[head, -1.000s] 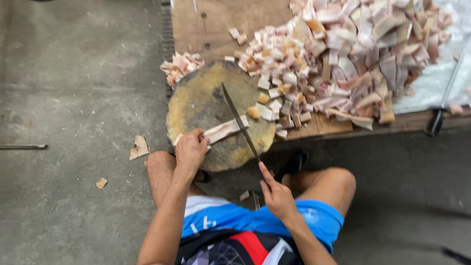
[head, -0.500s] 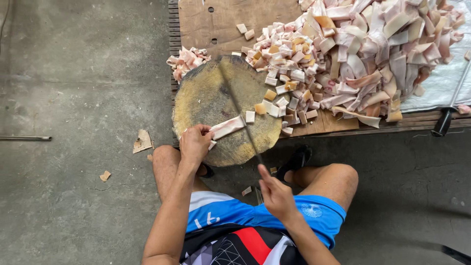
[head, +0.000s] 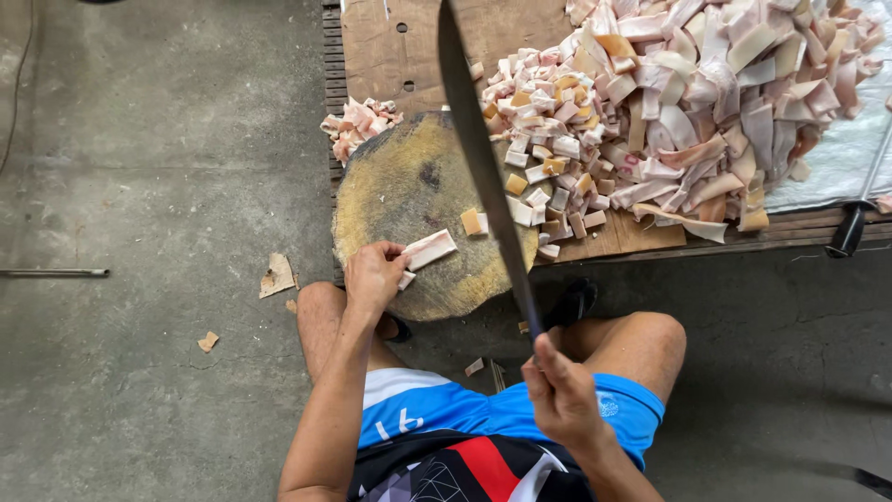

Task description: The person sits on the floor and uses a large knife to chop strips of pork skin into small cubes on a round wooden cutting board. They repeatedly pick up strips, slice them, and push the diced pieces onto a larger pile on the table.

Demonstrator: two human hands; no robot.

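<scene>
My right hand [head: 563, 398] grips the handle of a long dark cleaver [head: 478, 158], raised high so the blade points away over the round wooden chopping block [head: 400, 200]. My left hand [head: 373, 276] presses down a pale strip of pork skin [head: 429, 249] on the block's near side. A small cut cube [head: 472, 221] lies beside the strip. Cut cubes [head: 548, 139] are heaped just right of the block.
A large pile of uncut pink-white skin strips [head: 734, 102] covers the low wooden platform [head: 390, 46] to the right. A small heap of pieces [head: 358, 123] sits left of the block. A black-handled tool [head: 850, 228] lies at the platform's right edge. Scraps [head: 277, 275] dot the concrete floor.
The cleaver has swung up from the block to a raised position, and a cube has been cut off the strip. My left hand has stayed on the strip.
</scene>
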